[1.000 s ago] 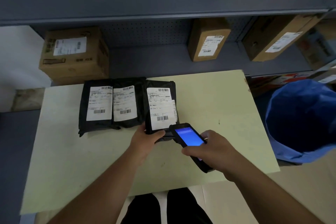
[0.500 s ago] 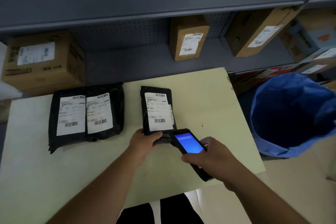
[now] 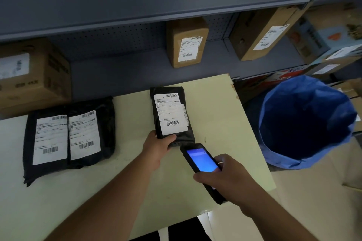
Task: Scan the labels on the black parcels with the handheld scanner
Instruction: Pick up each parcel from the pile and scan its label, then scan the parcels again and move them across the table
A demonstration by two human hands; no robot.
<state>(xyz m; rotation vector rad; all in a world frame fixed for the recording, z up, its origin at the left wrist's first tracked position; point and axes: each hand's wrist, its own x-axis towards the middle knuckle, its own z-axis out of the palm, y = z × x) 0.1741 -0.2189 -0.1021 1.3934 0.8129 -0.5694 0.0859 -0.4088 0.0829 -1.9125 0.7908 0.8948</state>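
Observation:
A black parcel [image 3: 170,115] with a white barcode label lies on the pale table [image 3: 221,111], right of centre. My left hand [image 3: 158,146] grips its near edge. My right hand [image 3: 225,176] holds the handheld scanner [image 3: 201,160], whose blue screen is lit. The scanner's head sits just below the parcel's near right corner. Two more black parcels, the left one [image 3: 47,139] and the one beside it [image 3: 88,133], lie side by side at the table's left, labels up.
A blue bag-lined bin [image 3: 305,123] stands right of the table. Grey shelves behind hold cardboard boxes: one at the left [image 3: 33,76], one in the middle [image 3: 186,41], one leaning at the right [image 3: 262,31].
My left hand has drawn the held parcel to the right, away from the other two, opening a gap. The scanner has stayed close below it. The view has shifted right.

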